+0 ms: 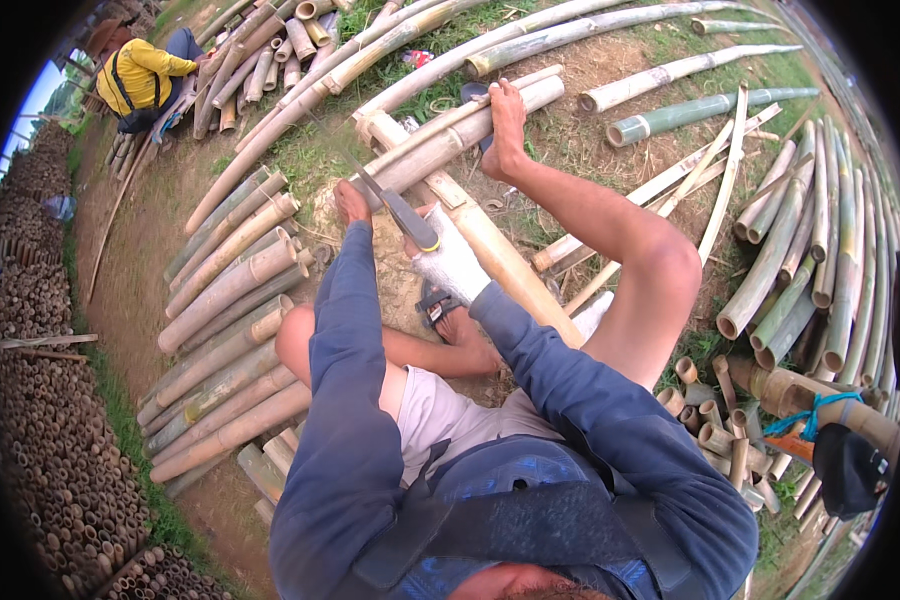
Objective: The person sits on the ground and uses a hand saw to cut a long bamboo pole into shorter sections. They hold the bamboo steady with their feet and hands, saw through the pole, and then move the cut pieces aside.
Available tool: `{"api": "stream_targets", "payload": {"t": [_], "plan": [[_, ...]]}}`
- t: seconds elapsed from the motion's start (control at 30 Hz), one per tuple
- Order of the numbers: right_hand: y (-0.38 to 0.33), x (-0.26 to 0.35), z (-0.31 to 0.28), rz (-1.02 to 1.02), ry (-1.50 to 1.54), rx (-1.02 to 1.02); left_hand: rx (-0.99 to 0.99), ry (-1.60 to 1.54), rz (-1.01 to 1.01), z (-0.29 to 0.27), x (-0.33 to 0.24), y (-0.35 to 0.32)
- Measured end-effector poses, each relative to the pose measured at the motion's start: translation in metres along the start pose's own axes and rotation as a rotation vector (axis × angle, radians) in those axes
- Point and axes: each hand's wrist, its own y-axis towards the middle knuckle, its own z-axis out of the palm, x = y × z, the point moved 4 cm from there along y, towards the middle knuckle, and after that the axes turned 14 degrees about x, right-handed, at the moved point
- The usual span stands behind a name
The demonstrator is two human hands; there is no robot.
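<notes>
"Checking the head view, the only one: what did the hands have?"

"Right hand (pixel 440 255), white-gloved, had its fingers closed round the handle of a saw (pixel 400 212), or something like one; teeth too blurred. Left hand (pixel 353 203) sat at the near end of a thick bamboo piece (pixel 450 145). Couldn't tell how its fingers stood."

"Where was that piece?"

"Across a wooden beam (pixel 515 265), right foot (pixel 507 115) on its far part. Blade passed by the near end; contact unclear."

"How far along?"

"Partway, as a judgement. The piece looked in one length, no finished cut visible. Done, apparently: the stack of shorter lengths (pixel 230 298) at left, plus short stubs (pixel 715 437) at lower right. Probably left: this piece, maybe the long poles (pixel 670 75) lying ahead."

"Containers?"

"No box or basket made out; the bamboo lay loose. A co-worker (pixel 145 75) in yellow had a dark pouch-like thing (pixel 138 121) at the hip, contents hidden. Open tube ends showed in the big pile (pixel 60 450) at far left; insides too small to read."
</notes>
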Motion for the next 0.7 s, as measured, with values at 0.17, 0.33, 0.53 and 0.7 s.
{"api": "stream_targets", "payload": {"t": [0.17, 0.33, 0.53, 0.7], "plan": [[-0.001, -0.001, -0.005, 0.142, 0.247, 0.022, -0.039, 0.036, -0.032, 0.0, -0.022, -0.01], [-0.001, 0.002, 0.007, 0.023, 0.193, 0.027, 0.006, 0.051, -0.022, -0.002, -0.022, -0.008], [-0.002, 0.003, 0.003, -0.011, 0.177, 0.039, 0.065, -0.068, 0.0, 0.001, -0.012, -0.007], [-0.003, 0.011, -0.004, 0.051, 0.179, 0.038, 0.04, 0.017, -0.022, -0.002, -0.025, -0.017]]}}
